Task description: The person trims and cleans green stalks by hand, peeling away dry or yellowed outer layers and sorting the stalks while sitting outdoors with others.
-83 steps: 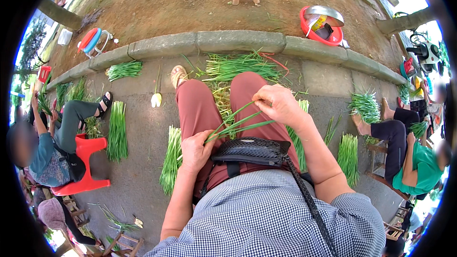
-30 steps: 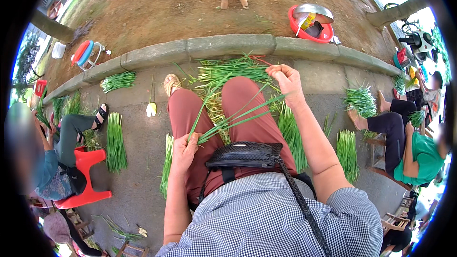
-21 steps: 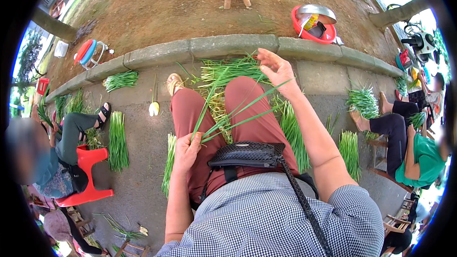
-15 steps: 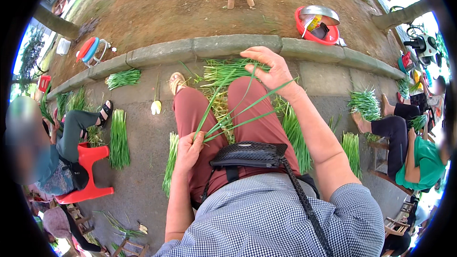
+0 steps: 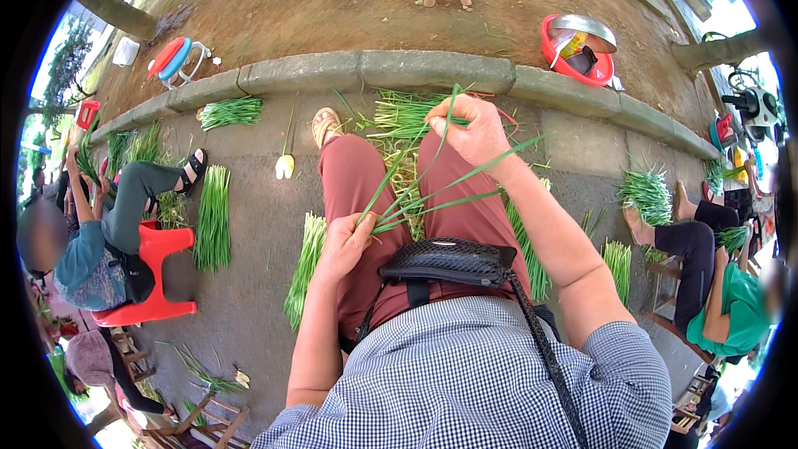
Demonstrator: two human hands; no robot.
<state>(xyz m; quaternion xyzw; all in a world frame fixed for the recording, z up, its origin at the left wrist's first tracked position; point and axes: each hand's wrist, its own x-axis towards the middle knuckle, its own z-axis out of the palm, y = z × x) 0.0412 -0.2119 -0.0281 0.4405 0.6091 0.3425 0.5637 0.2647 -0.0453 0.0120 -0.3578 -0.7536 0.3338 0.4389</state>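
My left hand is closed round the lower ends of a few long, flat green leaves, which look like garlic chives. They fan out over my lap toward the right and away from me. Beyond my knees, my right hand pinches one of these leaves near its upper end, thumb against fingers. A loose pile of green stalks lies past my knees by the stone kerb, partly behind my right hand. Between my legs are yellowish trimmings, partly covered by the leaves.
Bundled greens lie left of my legs, with another bundle at my right. A black bag rests on my lap. Beyond the stone kerb stands a red basin. People sit at both sides, one on a red stool.
My right hand has gone from spread fingers to a pinch on a leaf. My left hand keeps its hold. The whole view has shifted slightly.
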